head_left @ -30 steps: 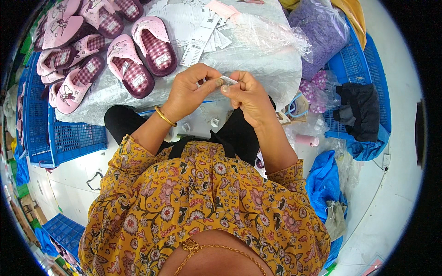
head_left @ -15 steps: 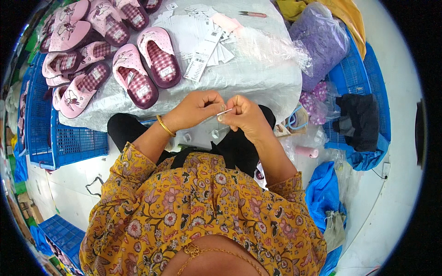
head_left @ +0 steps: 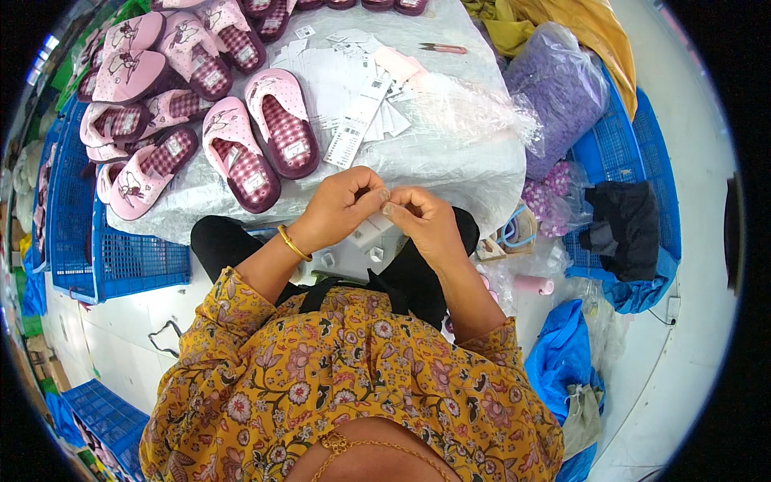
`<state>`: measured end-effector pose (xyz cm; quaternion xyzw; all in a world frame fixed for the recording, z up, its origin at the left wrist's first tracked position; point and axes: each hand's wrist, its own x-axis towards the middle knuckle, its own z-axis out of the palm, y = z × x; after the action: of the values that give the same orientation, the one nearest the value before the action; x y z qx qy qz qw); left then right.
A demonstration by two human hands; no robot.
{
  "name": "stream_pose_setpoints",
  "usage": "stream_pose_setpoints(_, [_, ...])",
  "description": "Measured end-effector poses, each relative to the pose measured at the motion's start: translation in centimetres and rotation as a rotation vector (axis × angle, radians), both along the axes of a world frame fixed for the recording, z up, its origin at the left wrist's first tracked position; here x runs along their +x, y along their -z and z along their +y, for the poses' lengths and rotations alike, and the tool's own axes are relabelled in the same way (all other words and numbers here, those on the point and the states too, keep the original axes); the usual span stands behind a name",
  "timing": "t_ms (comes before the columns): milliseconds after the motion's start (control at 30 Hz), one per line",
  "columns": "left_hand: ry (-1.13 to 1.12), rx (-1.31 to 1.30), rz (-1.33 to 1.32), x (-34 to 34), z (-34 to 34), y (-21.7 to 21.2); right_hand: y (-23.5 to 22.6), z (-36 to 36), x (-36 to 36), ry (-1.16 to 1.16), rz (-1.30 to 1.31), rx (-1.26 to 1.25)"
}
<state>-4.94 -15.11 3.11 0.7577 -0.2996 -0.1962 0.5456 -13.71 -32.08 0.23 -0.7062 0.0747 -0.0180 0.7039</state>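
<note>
My left hand and my right hand meet fingertip to fingertip just off the table's near edge. Both are closed in a pinch, and what lies between the fingertips is too small to make out. A pale, flat piece shows just below them; I cannot tell whether it is held. Beyond my hands, a pink slipper and its mate, with checked maroon insoles, lie side by side on the plastic-covered table. White paper tags are spread to their right.
More pink slippers are heaped at the table's left. Small red-handled snips lie at the back. Blue crates flank the table on the left; on the right are more crates, a purple filled bag and a dark cloth.
The thin white strip that showed between my fingertips is no longer visible there. My fingertips have drawn together. The table and slippers sit slightly lower in view.
</note>
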Motion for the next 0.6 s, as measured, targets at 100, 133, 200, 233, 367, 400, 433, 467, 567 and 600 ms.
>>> stream_pose_setpoints(100, [-0.003, 0.008, 0.009, 0.2, -0.2, 0.5, 0.3, -0.3, 0.3, -0.009, 0.013, 0.038])
stream_pose_setpoints(133, [-0.014, 0.007, -0.001, 0.3, -0.2, 0.7, 0.2, -0.3, 0.3, -0.015, 0.030, 0.048])
stream_pose_setpoints(200, [-0.038, 0.004, -0.029, 0.9, -0.3, 0.7, 0.0, -0.7, 0.3, -0.040, 0.082, 0.058])
stream_pose_setpoints(233, [-0.082, 0.021, -0.148, 1.2, -0.3, 0.5, -0.1, -1.0, 0.2, -0.053, 0.108, 0.062])
stream_pose_setpoints(367, [-0.231, 0.104, -0.599, 4.1, -0.1, -0.4, -0.9, -1.5, 0.1, 0.006, 0.110, 0.150])
stream_pose_setpoints(400, [-0.250, 0.126, -0.715, 4.9, 0.0, -0.5, -0.8, -1.7, 0.2, 0.032, 0.108, 0.116])
stream_pose_setpoints(433, [-0.269, 0.149, -0.830, 5.6, 0.2, -0.7, -0.7, -1.7, 0.2, 0.057, 0.105, 0.083])
stream_pose_setpoints(467, [-0.264, 0.191, -0.809, 6.1, 0.5, -1.0, -1.0, -1.5, 0.2, 0.083, 0.098, 0.072])
stream_pose_setpoints(567, [-0.275, 0.334, -0.876, 8.2, 1.5, -1.9, -0.6, -1.9, 0.4, 0.035, 0.077, 0.064])
stream_pose_setpoints(600, [-0.302, 0.354, -0.899, 8.6, 1.7, -2.1, -0.5, -1.8, 0.4, 0.037, 0.079, 0.061])
